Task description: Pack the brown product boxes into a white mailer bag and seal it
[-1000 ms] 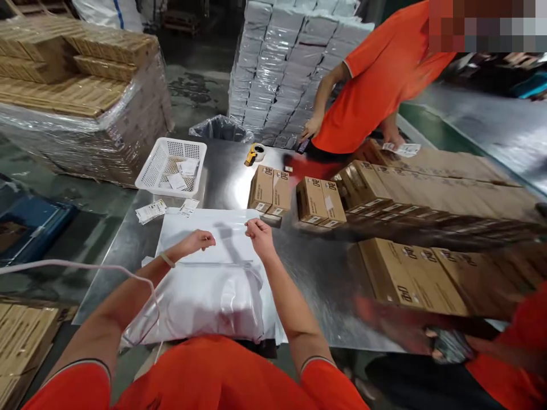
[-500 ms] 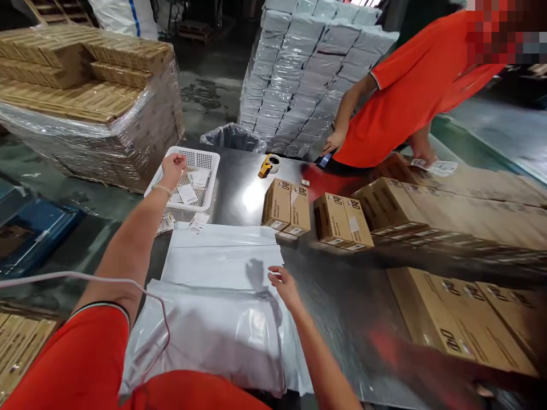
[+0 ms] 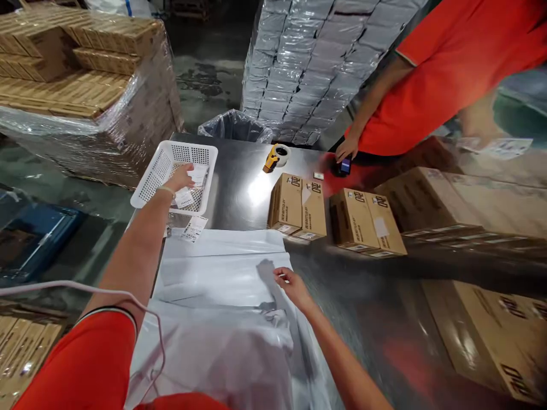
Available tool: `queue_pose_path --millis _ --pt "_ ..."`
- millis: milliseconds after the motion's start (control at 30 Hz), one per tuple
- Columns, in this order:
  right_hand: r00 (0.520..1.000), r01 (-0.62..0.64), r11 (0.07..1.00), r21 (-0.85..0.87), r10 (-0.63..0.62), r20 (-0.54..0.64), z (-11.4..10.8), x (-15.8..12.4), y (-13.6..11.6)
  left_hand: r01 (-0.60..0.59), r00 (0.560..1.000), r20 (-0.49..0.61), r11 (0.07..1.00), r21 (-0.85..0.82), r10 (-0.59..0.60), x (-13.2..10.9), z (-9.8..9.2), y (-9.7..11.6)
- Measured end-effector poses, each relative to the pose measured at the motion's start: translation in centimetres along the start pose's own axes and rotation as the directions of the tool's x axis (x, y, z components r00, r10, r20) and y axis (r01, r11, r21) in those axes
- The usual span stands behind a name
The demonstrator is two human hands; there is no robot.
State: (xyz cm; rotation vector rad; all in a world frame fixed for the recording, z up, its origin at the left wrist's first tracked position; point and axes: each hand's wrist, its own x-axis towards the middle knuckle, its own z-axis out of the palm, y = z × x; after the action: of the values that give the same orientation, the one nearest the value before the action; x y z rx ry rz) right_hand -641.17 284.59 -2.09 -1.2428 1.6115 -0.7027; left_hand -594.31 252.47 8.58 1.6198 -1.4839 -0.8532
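My left hand [image 3: 182, 177] reaches into a white plastic basket [image 3: 209, 188] with paper slips [image 3: 184, 198] in it. Its fingers are stretched out over the slips, and no grip on one shows. My right hand [image 3: 294, 287] hovers above the right side of a pile of white plastic mailing bags [image 3: 222, 267], fingers loosely bent and apart, holding nothing I can see. A printed label [image 3: 195, 228] lies between the basket and the bags.
Brown cartons [image 3: 297, 205] stand right of the bags, with more [image 3: 367, 222] beyond. A yellow tape dispenser [image 3: 273, 159] lies at the back. A co-worker's hand [image 3: 348, 149] touches a dark handheld device [image 3: 345, 165]. A pink cord [image 3: 85, 287] crosses my left arm.
My left hand has lowered into the basket toward the slips, its fingers stretching out. My right hand stays over the bags. The co-worker's device has moved down near the table; the view has shifted.
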Motion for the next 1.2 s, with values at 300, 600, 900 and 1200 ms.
queue_pose_path --millis 300,600,900,1200 --pt "0.968 0.250 0.957 -0.148 -0.248 0.031 -1.2 16.0 -6.9 -0.320 0.942 0.036 0.864 0.388 0.333 -13.4 8.5 -0.6" --pt "0.942 0.182 0.737 -0.651 -0.321 -0.100 -1.7 33.2 -17.8 -0.551 0.737 0.642 0.738 0.390 0.211 -27.3 21.3 -11.7" --pt "0.934 0.113 0.646 -0.755 -0.328 -0.140 -0.6 42.7 -19.6 -0.601 0.736 0.622 0.679 0.421 0.266 -29.1 21.7 -14.0" --pt "0.924 0.134 0.529 -0.838 -0.372 -0.088 -0.5 45.1 -20.1 -0.623 0.738 0.595 0.659 0.421 0.318 -30.2 21.8 -13.5"
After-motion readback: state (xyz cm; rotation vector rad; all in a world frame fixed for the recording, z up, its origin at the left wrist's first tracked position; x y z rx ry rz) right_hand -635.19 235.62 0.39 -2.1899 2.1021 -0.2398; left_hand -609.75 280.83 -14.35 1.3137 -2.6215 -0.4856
